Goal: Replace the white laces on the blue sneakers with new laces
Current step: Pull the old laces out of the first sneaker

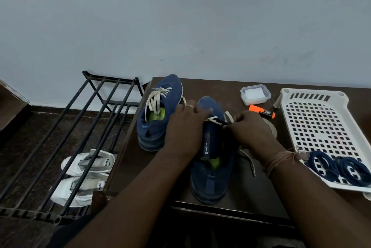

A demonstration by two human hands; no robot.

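my right hand (248, 127) is pinching the white lace (215, 120) right at the upper eyelets of the near sneaker (212, 169), fingers curled tight on it. my left hand (185, 125) is wrapped over that shoe's left side, fingers bent round the toe end and holding it steady. a loose end of the same lace (249, 160) trails out under my right wrist and lies on the table (200, 85), tip pointing back toward me.

the near sneaker sits heel toward me, and its heel is close to the front edge of the table, not much spare wood there. the other blue sneaker (158, 111) is just to the left and further back, fully laced in white, its outer side close to the table's left edge.

to the right there's a strip of bare table between my right hand and the white perforated tray (313, 119). two coils of dark blue laces (339, 169) lie on the tray's near corner, side by side. the tray's near corner looks to poke past the table's front edge.

further back, an orange marker (262, 111) lies near a small clear lidded box (255, 94), close to the wall.

off the left edge, lower down, there's a black metal shoe rack (66, 137) with a pair of white slip-ons (86, 175) under its bars.
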